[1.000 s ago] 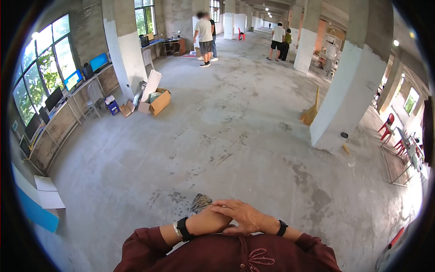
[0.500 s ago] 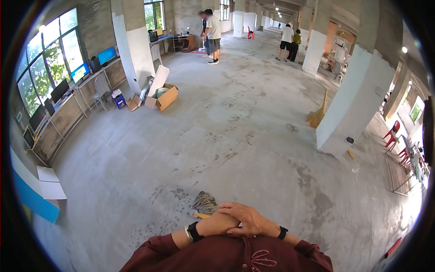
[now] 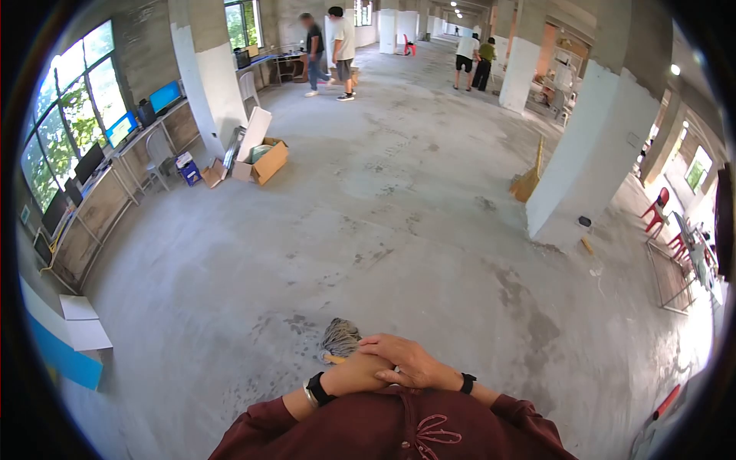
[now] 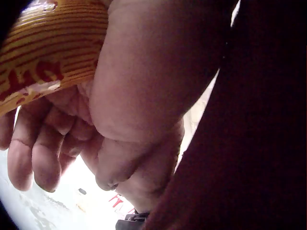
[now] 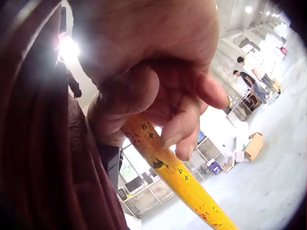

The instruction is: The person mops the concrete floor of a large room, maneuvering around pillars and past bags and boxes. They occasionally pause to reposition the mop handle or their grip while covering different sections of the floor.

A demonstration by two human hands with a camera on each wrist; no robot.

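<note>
1. On the left, screens point(image 3: 164, 96) stand along the wall, with a box point(image 3: 264, 162) on the floor point(image 3: 199, 253) nearer the middle.
2. Far back, the person in dark point(image 3: 314, 50) now shows apart from the person in pale point(image 3: 343, 50); half a second ago the two overlapped. They are well away from the mop, so this seems to change nothing for the work.
3. The mop point(image 3: 340, 337) lies on the floor just ahead of the hands, beside some damp spots. Against those spots it has hardly shifted over the last second, while the whole view has swung a little; I judge it is being held nearly still.
4. The left hand point(image 3: 359, 374) seems curled round the upper part of the handle point(image 5: 187, 184). Its fingers are partly hidden, so how tight the hold is I cannot tell.
5. The right hand point(image 3: 410, 360) rests over the left, fingers loosely laid across its back, as before. Whether it also touches the handle I cannot tell.
6. Farther right, a broom point(image 3: 527, 182) leans by a pillar point(image 3: 602, 130), with a red chair point(image 3: 657, 208) beyond.
</note>
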